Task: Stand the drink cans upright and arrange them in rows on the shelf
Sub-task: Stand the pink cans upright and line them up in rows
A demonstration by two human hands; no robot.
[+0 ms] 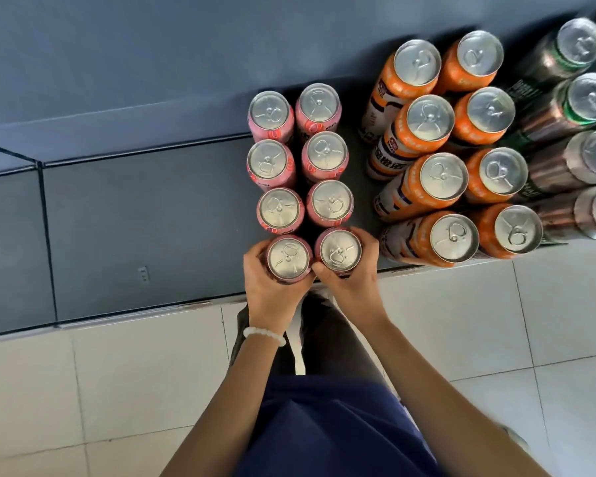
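Observation:
Several pink drink cans stand upright in two rows on the dark grey shelf (145,218). My left hand (272,290) is wrapped around the front-left pink can (288,258) at the shelf's front edge. My right hand (353,280) grips the front-right pink can (339,250) beside it. Both cans are upright and touch each other. Behind them the other pink cans (329,203) line up toward the back wall.
Tall orange cans (443,182) stand in two rows to the right, with dark green and copper cans (589,99) beyond them at the far right. The shelf's left part is bare. White floor tiles (117,390) lie below the shelf edge.

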